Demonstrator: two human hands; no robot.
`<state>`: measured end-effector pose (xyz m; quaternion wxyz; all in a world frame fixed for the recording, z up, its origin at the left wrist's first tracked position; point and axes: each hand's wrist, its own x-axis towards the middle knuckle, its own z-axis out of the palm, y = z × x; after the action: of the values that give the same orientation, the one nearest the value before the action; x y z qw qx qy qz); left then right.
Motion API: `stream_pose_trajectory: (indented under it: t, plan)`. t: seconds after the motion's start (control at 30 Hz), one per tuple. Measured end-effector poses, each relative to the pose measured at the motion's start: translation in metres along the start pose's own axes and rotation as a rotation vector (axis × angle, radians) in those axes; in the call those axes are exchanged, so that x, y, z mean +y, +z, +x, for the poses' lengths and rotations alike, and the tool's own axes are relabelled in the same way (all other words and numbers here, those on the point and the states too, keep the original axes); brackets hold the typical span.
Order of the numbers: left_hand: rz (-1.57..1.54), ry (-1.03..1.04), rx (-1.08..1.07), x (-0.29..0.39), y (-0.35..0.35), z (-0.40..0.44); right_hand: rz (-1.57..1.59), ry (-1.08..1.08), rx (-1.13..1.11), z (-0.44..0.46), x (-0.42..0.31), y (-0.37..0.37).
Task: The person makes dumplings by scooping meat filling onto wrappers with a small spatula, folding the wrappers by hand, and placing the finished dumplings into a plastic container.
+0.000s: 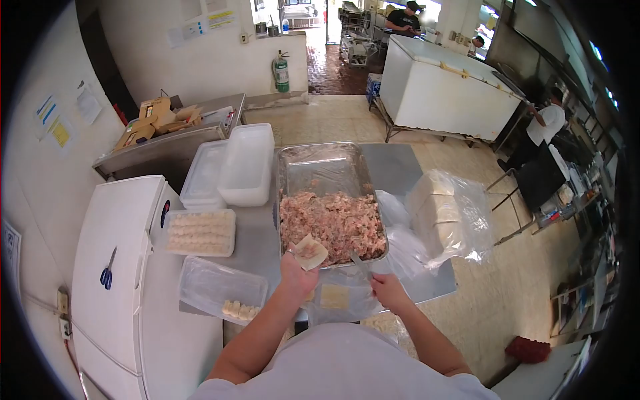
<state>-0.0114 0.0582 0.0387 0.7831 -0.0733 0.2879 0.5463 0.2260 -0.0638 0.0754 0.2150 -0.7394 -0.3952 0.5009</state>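
Observation:
A square wrapper with a smear of filling on it lies in my left hand, by the tray's lower left edge. My right hand is closed on a metal spatula, whose tip touches the ground meat. That meat fills the near half of a deep metal tray. Between my hands, a stack of wrappers sits on plastic. At the left, one plastic container holds rows of pale dumplings; another has several pieces in its near right corner.
Stacked white containers stand at the table's back left. Bagged wrapper stacks are at the right. Blue scissors lie on a white appliance to the left. Beyond are a chest freezer and several people, one at the right.

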Motion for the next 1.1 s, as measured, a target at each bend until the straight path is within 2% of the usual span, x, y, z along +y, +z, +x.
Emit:
stream_pose_trajectory:
  t: [0.1, 0.17, 0.3, 0.4, 0.5, 0.6, 0.63, 0.7, 0.73, 0.83, 0.9, 1.0, 1.03, 1.1]
  plan:
    - [0.064, -0.005, -0.100, 0.005, -0.010, 0.008, 0.054, 0.107, -0.040, -0.033, 0.008, -0.029]
    - [0.098, -0.023, -0.104, 0.003, -0.009, 0.005, -0.172, -0.145, 0.136, -0.039, 0.032, -0.035]
    - [0.159, -0.102, -0.086, -0.002, 0.009, -0.008, -0.410, -0.618, 0.468, -0.052, 0.003, -0.018]
    - [0.205, -0.142, -0.049, -0.014, 0.024, -0.020, -0.440, -0.732, 0.522, -0.055, -0.025, 0.009]
    - [0.229, -0.195, -0.084, -0.016, 0.028, -0.023, -0.637, -0.782, 0.551, -0.046, -0.030, 0.029]
    - [0.244, -0.216, -0.133, -0.013, 0.015, -0.011, -0.651, -0.794, 0.490, -0.037, -0.022, 0.038]
    - [0.248, -0.214, -0.143, -0.010, 0.010, -0.007, -0.629, -0.775, 0.444, -0.035, -0.019, 0.041]
    - [0.264, -0.272, -0.337, -0.001, -0.002, -0.004, -0.582, -0.731, 0.355, -0.031, -0.011, 0.043]
    - [0.273, -0.301, -0.436, 0.004, 0.004, -0.010, -0.344, -0.617, 0.214, -0.024, -0.004, 0.046]
    - [0.561, -0.282, -0.121, 0.024, 0.048, -0.051, 0.306, -0.249, -0.171, -0.009, 0.003, 0.052]
    - [0.985, -0.173, -0.192, 0.043, 0.038, -0.051, 0.662, 0.006, -0.368, -0.014, -0.009, 0.047]
    - [1.608, 0.026, -0.281, 0.059, 0.036, -0.063, 0.385, -0.175, -0.209, -0.020, -0.020, 0.055]
    - [1.812, 0.102, -0.308, 0.062, 0.039, -0.069, 0.204, -0.351, -0.140, -0.023, -0.024, 0.054]
    - [1.848, 0.212, -0.371, 0.063, 0.044, -0.074, -0.164, -0.693, 0.006, -0.031, -0.035, 0.050]
